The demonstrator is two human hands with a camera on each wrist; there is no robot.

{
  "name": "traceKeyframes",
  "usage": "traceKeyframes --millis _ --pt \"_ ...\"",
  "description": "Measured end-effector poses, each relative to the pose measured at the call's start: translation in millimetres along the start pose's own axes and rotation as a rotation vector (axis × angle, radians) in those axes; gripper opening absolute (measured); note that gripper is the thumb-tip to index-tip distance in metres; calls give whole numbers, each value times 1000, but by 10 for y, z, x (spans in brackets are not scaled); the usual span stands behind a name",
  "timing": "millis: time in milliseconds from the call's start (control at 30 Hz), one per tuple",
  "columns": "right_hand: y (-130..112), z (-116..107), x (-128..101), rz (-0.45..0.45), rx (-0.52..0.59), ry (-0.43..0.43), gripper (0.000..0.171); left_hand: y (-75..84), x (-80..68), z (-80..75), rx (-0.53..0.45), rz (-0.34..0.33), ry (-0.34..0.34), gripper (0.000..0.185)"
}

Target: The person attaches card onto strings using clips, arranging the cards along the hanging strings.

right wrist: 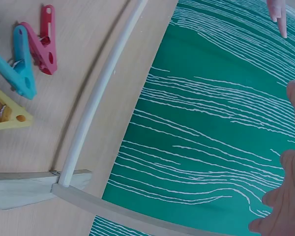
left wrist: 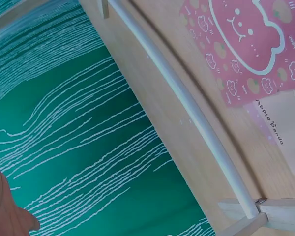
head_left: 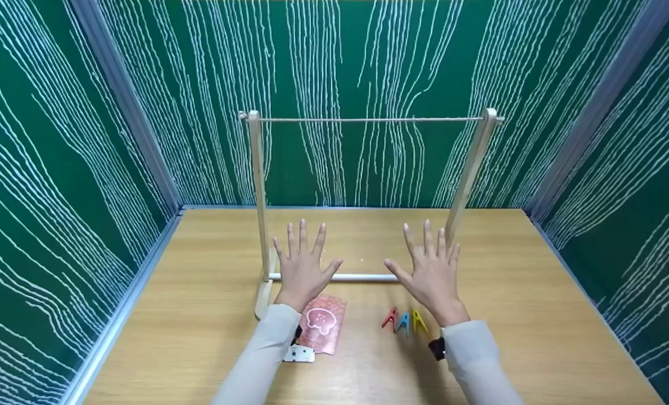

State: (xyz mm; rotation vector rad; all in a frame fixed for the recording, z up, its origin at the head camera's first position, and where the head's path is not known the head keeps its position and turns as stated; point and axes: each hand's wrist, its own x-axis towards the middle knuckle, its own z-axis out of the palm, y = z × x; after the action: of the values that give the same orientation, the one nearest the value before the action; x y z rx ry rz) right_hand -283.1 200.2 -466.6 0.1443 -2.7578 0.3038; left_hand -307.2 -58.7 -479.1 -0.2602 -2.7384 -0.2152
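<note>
Here, both hands are hovering flat above the wooden counter (head_left: 537, 292) in the middle of the frame, holding nothing. The left hand (head_left: 302, 264) is spreading its fingers wide, and the right hand (head_left: 431, 270) is doing the same. They are sitting in front of a small wooden rack (head_left: 262, 214) with a thin string (head_left: 368, 119) running across its top and a white bar (head_left: 362, 277) lying along its bottom. Just below the left hand, a pink bag (head_left: 323, 323) with a bear face is lying flat on the counter. Just below the right hand, three little clips are sitting side by side: a red clip (head_left: 390, 318), a blue clip (head_left: 404, 322) and a yellow clip (head_left: 419, 320). Green walls (head_left: 59, 169) with white lines are standing all around.
</note>
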Motion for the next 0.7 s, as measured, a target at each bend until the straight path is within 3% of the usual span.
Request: traceKeyframes --millis 533,700 --pt "13 110 -119 16 -22 36 87 -12 -49 85 56 39 24 82" --pt "-5 136 -91 15 -29 24 88 -53 -72 85 76 20 -4 82"
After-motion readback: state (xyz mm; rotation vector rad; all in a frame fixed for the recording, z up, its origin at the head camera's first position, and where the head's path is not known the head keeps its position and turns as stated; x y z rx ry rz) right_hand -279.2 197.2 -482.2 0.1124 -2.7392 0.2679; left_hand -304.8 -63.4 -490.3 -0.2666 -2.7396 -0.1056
